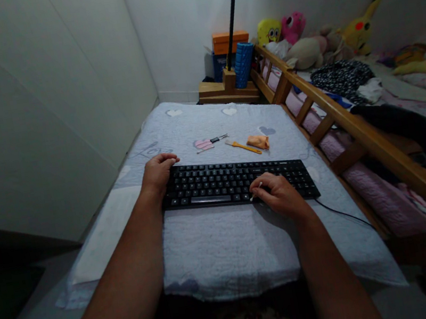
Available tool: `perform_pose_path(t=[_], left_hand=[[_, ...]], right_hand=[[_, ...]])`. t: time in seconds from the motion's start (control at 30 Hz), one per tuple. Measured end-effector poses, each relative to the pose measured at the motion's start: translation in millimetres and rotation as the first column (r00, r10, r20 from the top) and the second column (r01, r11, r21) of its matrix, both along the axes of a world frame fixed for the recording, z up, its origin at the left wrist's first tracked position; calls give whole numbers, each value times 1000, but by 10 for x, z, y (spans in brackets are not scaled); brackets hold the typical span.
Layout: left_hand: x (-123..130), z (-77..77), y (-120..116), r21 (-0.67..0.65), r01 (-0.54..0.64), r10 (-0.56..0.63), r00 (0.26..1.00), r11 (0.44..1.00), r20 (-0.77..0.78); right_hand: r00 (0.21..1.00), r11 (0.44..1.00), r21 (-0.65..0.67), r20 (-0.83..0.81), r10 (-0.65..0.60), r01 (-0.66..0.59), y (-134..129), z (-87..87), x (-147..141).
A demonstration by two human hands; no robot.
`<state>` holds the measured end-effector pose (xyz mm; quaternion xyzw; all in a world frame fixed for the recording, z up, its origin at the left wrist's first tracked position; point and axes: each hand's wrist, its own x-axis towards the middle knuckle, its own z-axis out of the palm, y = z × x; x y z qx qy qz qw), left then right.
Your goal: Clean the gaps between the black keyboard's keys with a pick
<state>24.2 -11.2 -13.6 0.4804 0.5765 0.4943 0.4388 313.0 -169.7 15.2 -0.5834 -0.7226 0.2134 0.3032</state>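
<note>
A black keyboard (216,180) lies flat on the pale blue quilted cloth, with its cable (345,212) running off to the right. My left hand (158,174) is closed on its upper left corner; the fingertips lie along the back edge. In my right hand (277,192) a thin cotton swab (252,197) is pinched between thumb and fingers. Its white tip points down at the keys along the keyboard's front edge, right of the space bar. Whether the tip touches a key I cannot tell.
Behind the keyboard lie a black-handled pointed tool (218,139), another thin swab (205,150), a yellow brush (244,147) and a crumpled orange cloth (258,142). A wooden bed rail (334,108) borders the right side; a white panel wall (65,96) stands left.
</note>
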Motion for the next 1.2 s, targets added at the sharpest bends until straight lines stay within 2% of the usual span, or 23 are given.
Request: perform_pose_path(t=[0.9, 1.2], left_hand=[[1, 20, -13, 6, -4, 4, 1000, 1000, -20], [-9, -1, -3, 7, -5, 5, 999, 1000, -37]], right_hand=[[999, 999, 12, 23, -50, 49, -8, 8, 73], [999, 999, -8, 35, -33, 33, 3, 15, 40]])
